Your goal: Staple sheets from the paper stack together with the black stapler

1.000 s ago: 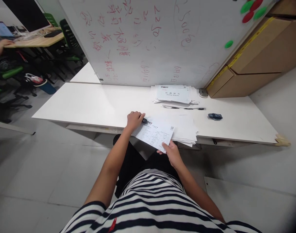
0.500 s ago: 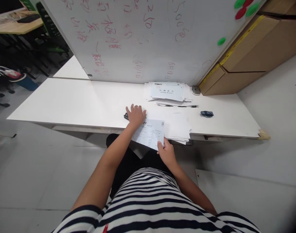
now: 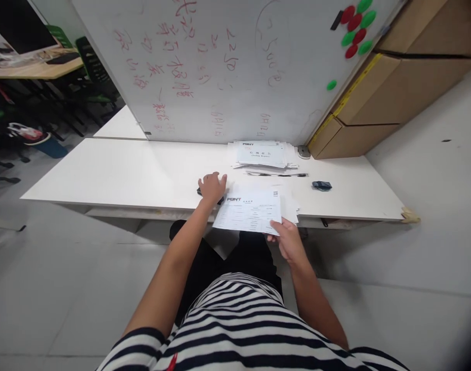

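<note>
My right hand [image 3: 291, 239] pinches the lower right corner of a white printed sheet [image 3: 249, 208] headed PONY, thumb on top. The sheet reaches past the desk's front edge, above my lap; whether it is one page or more I cannot tell. My left hand [image 3: 212, 187] rests over a dark, long object [image 3: 200, 191] on the desk, its thumb apart from the other fingers. Most of that object is hidden beneath the hand, with one end showing beside the sheet's upper left edge. Under and behind the sheet lies a pile of white papers [image 3: 291, 210].
A stack of printed reports [image 3: 261, 154] stands against the whiteboard [image 3: 173, 116] at the back of the white desk [image 3: 104, 170]. A dark blue small item [image 3: 321, 186] lies to the right. Cardboard boxes [image 3: 359, 136] rise at the right end.
The right hand has drawn the sheet to the right, away from the dark object, and it now lies flatter and straighter. My left hand stays over the object, its thumb lifted more. The view has tilted up.
</note>
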`<state>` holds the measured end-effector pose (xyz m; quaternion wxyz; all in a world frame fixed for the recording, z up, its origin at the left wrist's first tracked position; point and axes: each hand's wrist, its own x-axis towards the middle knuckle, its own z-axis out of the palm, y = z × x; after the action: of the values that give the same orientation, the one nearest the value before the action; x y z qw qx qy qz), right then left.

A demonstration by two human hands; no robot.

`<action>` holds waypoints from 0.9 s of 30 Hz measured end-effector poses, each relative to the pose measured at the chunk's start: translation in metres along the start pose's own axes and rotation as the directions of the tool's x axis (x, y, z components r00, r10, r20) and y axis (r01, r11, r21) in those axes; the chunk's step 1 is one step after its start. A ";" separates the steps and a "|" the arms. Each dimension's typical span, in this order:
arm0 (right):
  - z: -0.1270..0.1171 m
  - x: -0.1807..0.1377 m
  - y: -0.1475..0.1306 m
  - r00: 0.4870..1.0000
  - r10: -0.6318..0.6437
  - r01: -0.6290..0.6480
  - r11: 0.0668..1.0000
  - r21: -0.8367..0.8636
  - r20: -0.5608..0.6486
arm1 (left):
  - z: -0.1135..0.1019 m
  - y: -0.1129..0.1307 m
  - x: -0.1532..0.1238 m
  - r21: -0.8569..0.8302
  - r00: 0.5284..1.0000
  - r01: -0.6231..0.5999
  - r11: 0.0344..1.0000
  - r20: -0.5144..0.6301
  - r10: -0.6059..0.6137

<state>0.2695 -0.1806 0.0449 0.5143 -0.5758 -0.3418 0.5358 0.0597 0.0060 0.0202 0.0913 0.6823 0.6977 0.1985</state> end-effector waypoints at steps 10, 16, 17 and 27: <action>-0.055 0.058 0.001 0.982 -0.129 -0.018 0.660 -0.751 -0.136 | 0.006 -0.017 0.023 0.086 0.995 0.082 0.993 -0.058 -0.077; -0.054 0.068 -0.006 0.929 -0.358 -0.063 0.078 -0.995 -0.087 | 0.005 -0.017 0.021 0.114 0.996 0.090 0.989 -0.037 -0.086; -0.052 0.075 -0.008 0.917 -0.396 -0.029 0.072 -0.997 -0.056 | 0.005 -0.017 0.021 0.118 0.996 0.089 0.989 -0.034 -0.085; 0.003 0.185 -0.023 0.900 -0.268 0.357 0.003 -0.934 0.343 | 0.000 -0.015 0.021 0.103 0.996 0.090 0.991 -0.001 -0.090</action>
<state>0.3062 0.0003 0.0180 0.0848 -0.6589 -0.7454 0.0552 0.0448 0.0272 0.0171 0.0659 0.6543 0.7369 0.1567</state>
